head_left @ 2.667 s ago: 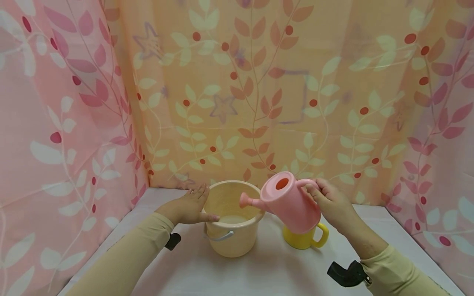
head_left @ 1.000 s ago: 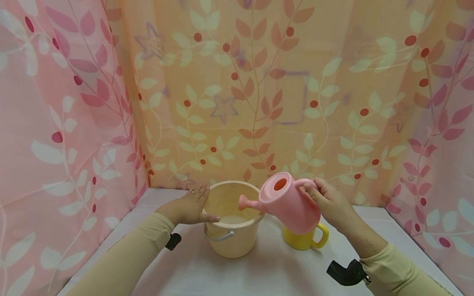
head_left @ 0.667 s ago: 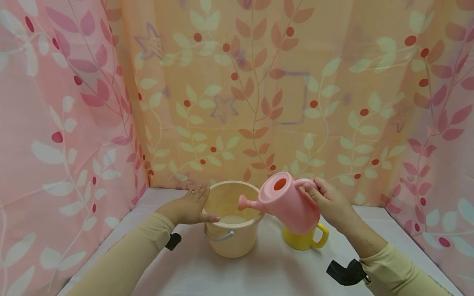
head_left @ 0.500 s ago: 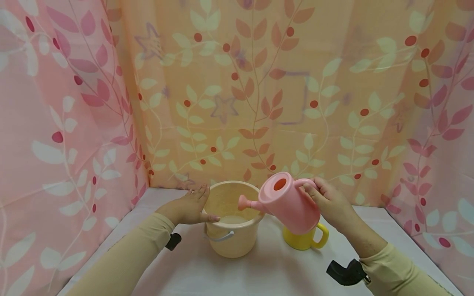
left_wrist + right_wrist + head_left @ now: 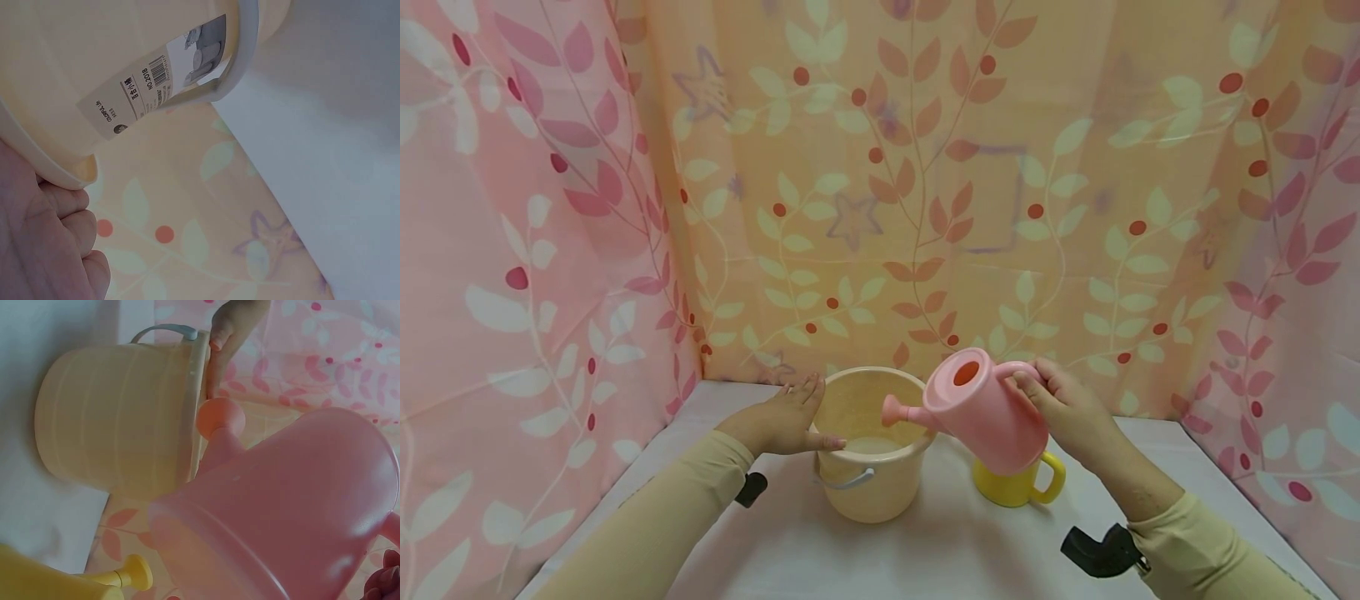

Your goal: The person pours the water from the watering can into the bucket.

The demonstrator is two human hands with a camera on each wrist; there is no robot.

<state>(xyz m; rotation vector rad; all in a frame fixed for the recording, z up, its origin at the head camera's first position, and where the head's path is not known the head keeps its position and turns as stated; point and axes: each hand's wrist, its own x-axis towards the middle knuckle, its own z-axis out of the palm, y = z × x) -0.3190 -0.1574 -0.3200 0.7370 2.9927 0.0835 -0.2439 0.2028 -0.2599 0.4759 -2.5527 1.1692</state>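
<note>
Right hand (image 5: 1070, 410) clamped on pink watering can (image 5: 988, 421), can tilted toward beige bucket (image 5: 876, 493).
Fingers curled round handle (image 5: 1017, 368); can body at 9 o'clock from grip, spout (image 5: 910, 412) also to 9, over bucket mouth. Left hand (image 5: 781, 419), fingers straight, on bucket rim's 9 o'clock side. Yellow watering can (image 5: 1000, 490) at 6 o'clock from pink one, partly hidden.

In the lower middle of the frame there is one bucket (image 5: 874, 492) and two cans (image 5: 988, 421) (image 5: 1003, 490). Two hands (image 5: 781, 419) (image 5: 1075, 414) are visible, also two black devices (image 5: 750, 490) (image 5: 1099, 552).
</note>
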